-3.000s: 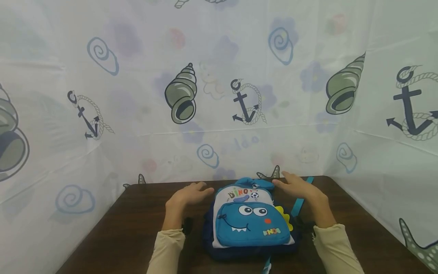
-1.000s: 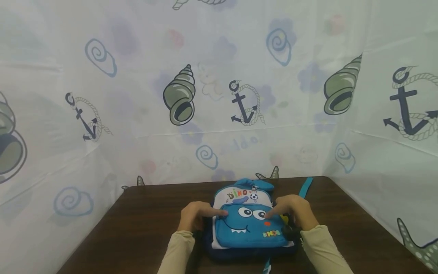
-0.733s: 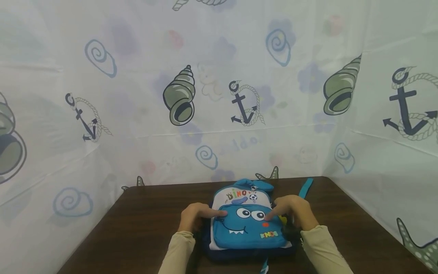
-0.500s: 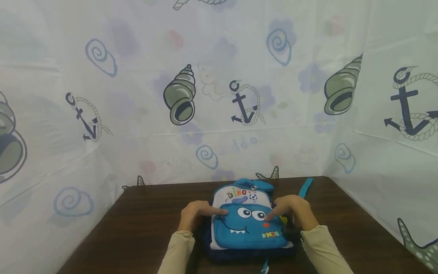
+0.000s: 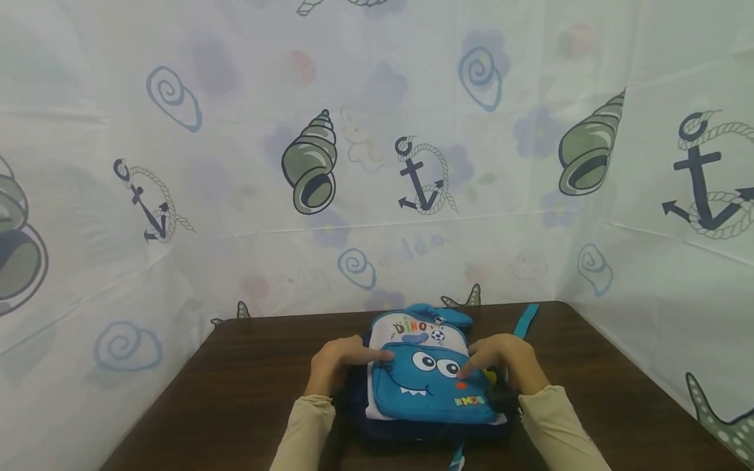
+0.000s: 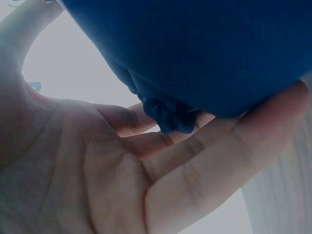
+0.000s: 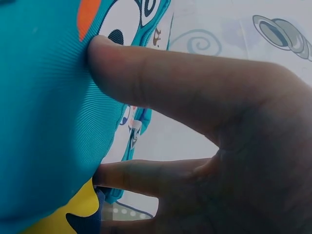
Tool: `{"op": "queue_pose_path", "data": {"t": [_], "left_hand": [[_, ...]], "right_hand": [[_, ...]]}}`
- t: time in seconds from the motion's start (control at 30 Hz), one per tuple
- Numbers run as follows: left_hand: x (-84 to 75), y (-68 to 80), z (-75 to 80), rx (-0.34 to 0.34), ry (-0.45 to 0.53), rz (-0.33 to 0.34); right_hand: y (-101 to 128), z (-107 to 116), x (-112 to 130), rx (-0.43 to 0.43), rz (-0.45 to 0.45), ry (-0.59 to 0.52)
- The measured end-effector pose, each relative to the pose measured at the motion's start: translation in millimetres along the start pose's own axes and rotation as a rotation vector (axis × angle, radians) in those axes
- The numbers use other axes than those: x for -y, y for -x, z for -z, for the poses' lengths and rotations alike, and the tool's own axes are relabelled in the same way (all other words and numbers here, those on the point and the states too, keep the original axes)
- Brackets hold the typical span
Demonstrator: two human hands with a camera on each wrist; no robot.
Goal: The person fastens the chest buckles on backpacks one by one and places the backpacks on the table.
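Note:
A child's blue and white backpack [image 5: 406, 392], with a dinosaur face on its front pocket, lies face up on the table. My left hand [image 5: 338, 361] grips its left side, thumb on the front near the end of the printed mouth. In the left wrist view, the fingers [image 6: 195, 180] reach beneath the dark blue fabric [image 6: 195, 53]. On the other side my right hand [image 5: 508, 356] holds the right edge, its thumb [image 7: 141, 73] pressing the pocket just by an eye and the orange cheek. Yellow spikes [image 7: 85, 202] show beside the right fingers.
The dark wooden table [image 5: 253, 392] extends around the bag. A turquoise strap [image 5: 526, 320] lies behind the right hand, and another strap end [image 5: 457, 456] pokes out at the front. White curtains [image 5: 235, 131] with shell and anchor prints enclose the back and sides.
Three seconds ago both hands hovered apart on either side of the backpack. They came down and took hold of its sides. Over the last half second the bag's left side has risen slightly.

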State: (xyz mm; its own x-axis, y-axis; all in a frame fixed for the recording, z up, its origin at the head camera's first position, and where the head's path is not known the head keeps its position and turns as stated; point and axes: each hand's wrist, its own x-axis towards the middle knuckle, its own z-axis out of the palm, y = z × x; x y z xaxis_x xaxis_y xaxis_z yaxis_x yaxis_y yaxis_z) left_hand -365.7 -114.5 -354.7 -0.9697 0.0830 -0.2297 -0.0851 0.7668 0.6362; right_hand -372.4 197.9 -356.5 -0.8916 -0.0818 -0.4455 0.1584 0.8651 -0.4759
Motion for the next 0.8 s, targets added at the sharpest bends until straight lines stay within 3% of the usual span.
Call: {"op": "queue_pose_path", "data": {"t": [0.4, 0.63, 0.8], "left_hand": [[-11.3, 10.4, 4.8, -0.016, 0.068, -0.043], [-17.7, 16.7, 14.3, -0.079, -0.064, -0.140], [-19.0, 16.1, 18.9, -0.093, -0.097, -0.219]], "right_hand": [[-1, 3, -1, 0.011, 0.004, 0.019], [1, 4, -2, 0.023, 0.017, 0.027], [2, 4, -2, 0.033, 0.029, 0.030]]}}
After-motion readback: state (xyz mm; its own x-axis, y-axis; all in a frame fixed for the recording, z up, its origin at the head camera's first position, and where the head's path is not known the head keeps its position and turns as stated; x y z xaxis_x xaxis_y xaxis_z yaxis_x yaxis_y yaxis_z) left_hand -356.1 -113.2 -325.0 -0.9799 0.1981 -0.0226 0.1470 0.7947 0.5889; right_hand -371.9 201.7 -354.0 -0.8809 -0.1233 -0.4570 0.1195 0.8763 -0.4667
